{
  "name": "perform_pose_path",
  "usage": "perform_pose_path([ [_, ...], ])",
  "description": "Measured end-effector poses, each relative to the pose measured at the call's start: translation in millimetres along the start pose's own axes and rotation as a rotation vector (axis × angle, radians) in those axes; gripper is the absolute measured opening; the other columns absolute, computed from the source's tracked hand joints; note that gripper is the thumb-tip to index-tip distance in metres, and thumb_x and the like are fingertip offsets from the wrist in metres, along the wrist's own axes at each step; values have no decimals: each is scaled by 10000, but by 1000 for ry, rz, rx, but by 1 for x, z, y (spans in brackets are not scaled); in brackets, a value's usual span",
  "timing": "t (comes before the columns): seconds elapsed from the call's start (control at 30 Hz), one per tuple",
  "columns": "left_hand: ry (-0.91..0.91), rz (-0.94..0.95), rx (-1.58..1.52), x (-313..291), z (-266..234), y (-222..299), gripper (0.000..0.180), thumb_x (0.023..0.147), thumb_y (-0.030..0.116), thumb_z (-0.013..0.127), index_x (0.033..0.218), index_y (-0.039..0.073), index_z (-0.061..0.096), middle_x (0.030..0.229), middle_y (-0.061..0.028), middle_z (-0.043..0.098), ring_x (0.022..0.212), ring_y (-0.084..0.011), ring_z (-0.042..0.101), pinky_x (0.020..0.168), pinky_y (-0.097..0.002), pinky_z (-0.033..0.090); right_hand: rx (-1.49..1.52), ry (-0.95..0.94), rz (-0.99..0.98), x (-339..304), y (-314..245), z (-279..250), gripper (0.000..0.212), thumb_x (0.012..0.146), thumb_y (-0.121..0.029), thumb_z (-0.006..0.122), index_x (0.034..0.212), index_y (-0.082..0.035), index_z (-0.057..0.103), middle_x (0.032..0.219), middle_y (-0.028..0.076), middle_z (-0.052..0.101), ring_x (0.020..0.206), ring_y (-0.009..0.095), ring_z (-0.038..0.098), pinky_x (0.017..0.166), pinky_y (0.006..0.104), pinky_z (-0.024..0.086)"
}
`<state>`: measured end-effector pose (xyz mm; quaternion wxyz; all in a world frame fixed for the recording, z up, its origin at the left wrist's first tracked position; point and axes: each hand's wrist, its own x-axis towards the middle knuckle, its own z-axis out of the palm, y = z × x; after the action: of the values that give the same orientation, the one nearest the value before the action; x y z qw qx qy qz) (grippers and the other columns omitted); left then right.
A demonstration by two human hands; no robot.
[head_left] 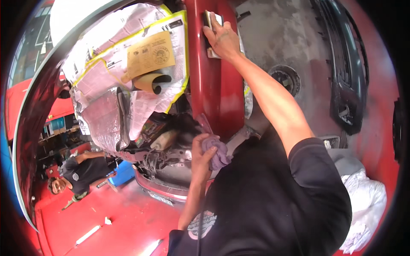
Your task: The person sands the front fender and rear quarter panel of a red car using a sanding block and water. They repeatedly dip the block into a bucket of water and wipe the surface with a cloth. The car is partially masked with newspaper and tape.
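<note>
My right hand (224,40) reaches far forward and presses a pale, flat sanding block (219,19) against a red car fender (211,85). The block shows at both ends of the hand, while its underside is hidden. Closer to my body, my left hand (200,151) is closed around a bunched purple cloth (217,155), near the fender's near end. To the left, a tan sandpaper sheet (147,55) lies on newspaper (119,74) edged with yellow tape over the engine bay. A curled sandpaper piece (147,82) rests beside it.
The raised hood (25,111) curves along the left. Exposed engine-bay parts (158,141) lie below the newspaper. A dark bumper (348,64) and a round wheel-like part (285,80) are on the right. White sheeting (363,209) lies behind me. Another person (87,173) is at lower left.
</note>
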<state>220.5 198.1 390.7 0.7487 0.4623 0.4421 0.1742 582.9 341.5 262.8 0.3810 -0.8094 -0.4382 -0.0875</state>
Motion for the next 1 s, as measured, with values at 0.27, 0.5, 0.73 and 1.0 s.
perform_pose_path([
  [0.27,14,0,-115,-2,-17,-6,642,826,-73,650,1411,63,423,1383,-206,591,1236,-261,594,1099,-385,482,228,-130,164,-38,-59,-20,695,968,-413,642,1592,-162,468,1100,286,578,948,408,651,720,512,575],
  [0.5,13,-63,-47,-12,-19,-17,584,824,-78,668,1368,52,500,1383,-168,600,1239,-250,601,1106,-383,479,309,33,87,-86,-104,-32,732,990,-445,625,1619,-134,418,1036,299,548,832,421,639,683,521,545],
  [0.73,-19,-30,-34,-4,-15,0,614,817,-80,694,1392,45,517,1351,-156,621,1249,-244,602,1117,-378,471,12,-52,26,24,-18,-10,697,982,-481,621,1571,-139,477,1148,318,564,980,425,654,679,544,564],
  [1.0,93,29,-66,-3,-13,3,637,790,-119,640,1380,56,474,1348,-167,619,1243,-256,603,1115,-395,474,70,-48,-91,-73,-78,-31,422,944,-342,680,1329,-168,666,1385,278,545,940,416,639,706,493,591],
])
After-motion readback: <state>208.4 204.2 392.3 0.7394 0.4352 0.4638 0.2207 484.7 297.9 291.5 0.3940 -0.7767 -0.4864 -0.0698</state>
